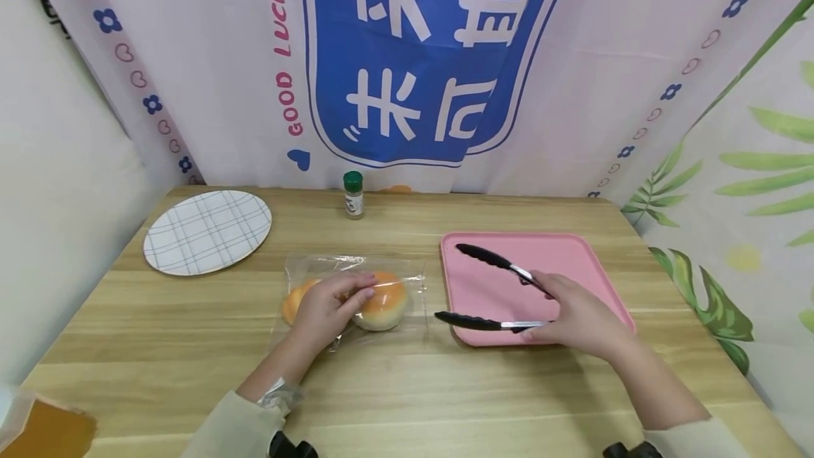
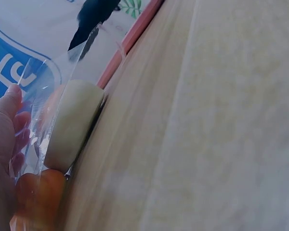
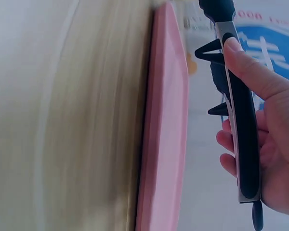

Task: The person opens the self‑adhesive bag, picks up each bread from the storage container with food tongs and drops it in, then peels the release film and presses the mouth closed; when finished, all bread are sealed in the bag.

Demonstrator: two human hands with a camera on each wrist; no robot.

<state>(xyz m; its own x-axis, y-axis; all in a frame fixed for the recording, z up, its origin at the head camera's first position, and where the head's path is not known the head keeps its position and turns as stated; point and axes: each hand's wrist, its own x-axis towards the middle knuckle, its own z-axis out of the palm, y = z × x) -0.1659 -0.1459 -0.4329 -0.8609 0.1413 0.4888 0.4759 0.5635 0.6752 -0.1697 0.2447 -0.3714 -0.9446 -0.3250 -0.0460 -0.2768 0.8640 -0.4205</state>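
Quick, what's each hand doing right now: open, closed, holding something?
Left hand: holding the clear plastic bag with bread inside.
Right hand: holding the tongs, tips apart.

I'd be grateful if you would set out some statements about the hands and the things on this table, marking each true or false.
1. The right hand holds silver-and-black tongs. True.
2. The tongs are squeezed fully closed. False: their black tips are apart.
3. A clear plastic bag with golden-topped round bread inside lies left of the rectangular pink tray. True.
4. The left hand rests on the tray. False: it is on the bag.
5. A small green-capped bottle stands right of the flat white plate with thin grid lines. True.
6. The bottle lies on its side. False: it stands upright.
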